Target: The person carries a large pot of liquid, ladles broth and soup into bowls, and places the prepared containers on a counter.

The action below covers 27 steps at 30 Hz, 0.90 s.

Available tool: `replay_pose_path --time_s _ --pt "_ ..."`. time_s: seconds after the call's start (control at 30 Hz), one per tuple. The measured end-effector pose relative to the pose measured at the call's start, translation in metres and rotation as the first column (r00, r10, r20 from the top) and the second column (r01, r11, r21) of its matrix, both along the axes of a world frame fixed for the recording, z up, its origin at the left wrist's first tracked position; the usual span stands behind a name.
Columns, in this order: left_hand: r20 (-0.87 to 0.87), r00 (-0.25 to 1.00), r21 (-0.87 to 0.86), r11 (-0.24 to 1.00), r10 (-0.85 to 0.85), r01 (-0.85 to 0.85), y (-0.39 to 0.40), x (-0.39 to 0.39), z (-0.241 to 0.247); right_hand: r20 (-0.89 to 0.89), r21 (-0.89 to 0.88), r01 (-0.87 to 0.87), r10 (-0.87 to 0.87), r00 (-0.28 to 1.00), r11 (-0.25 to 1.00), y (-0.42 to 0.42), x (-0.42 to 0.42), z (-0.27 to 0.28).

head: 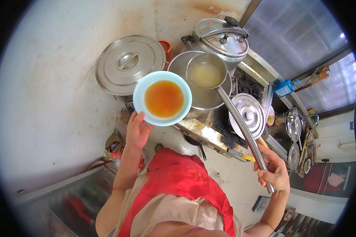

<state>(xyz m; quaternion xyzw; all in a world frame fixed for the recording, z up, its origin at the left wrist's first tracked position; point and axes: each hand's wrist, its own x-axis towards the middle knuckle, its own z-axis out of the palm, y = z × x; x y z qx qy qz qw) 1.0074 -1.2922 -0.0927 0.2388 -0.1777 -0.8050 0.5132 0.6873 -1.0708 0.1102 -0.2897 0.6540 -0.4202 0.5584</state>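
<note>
My left hand [138, 130] holds a pale blue bowl [138, 99] by its lower rim; orange-brown liquid [164, 98] lies in it. My right hand [271, 170] grips the end of the long metal handle of a large ladle [235, 114]. Cloudy pale liquid [206, 73] fills much of the ladle's round cup, which is over a wide stainless steel pot [178, 60]. The bowl overlaps the pot's left edge in view; whether they touch I cannot tell. More pale liquid shows inside the pot.
A large round steel lid [109, 69] stands left of the pot. Behind is a lidded pressure cooker [221, 41]. A smaller lidded pot [247, 115] sits on the stove to the right, near a blue bottle [283, 89]. The stove's metal front edge [201, 131] runs below the pots.
</note>
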Motion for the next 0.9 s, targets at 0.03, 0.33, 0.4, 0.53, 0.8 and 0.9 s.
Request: replay_pose_path --time_s 0.03,0.33,0.4,0.53,0.8,0.9 --pt "0.002 1.000 -0.002 1.000 -0.006 0.006 0.000 -0.001 -0.001 -0.005 0.003 -0.010 0.010 1.000 1.000 0.003 0.001 0.002" --pt "0.016 1.000 0.037 0.999 0.020 -0.021 0.012 -0.006 -0.005 -0.084 0.041 -0.075 0.078 0.993 0.996 0.016 0.009 0.004" --pt "0.017 1.000 0.039 0.999 0.024 -0.025 0.015 -0.006 -0.005 -0.114 0.044 -0.087 0.091 0.989 0.995 0.018 0.010 0.004" --pt "0.021 0.999 0.036 0.999 0.034 -0.035 0.019 -0.004 -0.006 -0.149 0.059 -0.103 0.110 0.983 0.993 0.018 0.012 0.004" --pt "0.018 0.999 0.034 0.999 0.035 -0.035 0.017 -0.003 -0.006 -0.279 0.074 -0.128 0.144 0.949 0.989 0.018 0.014 0.005" --pt "0.014 0.999 0.045 0.998 0.032 -0.033 0.015 -0.002 -0.009 -0.320 0.069 -0.141 0.156 0.935 0.988 0.017 0.014 0.004"
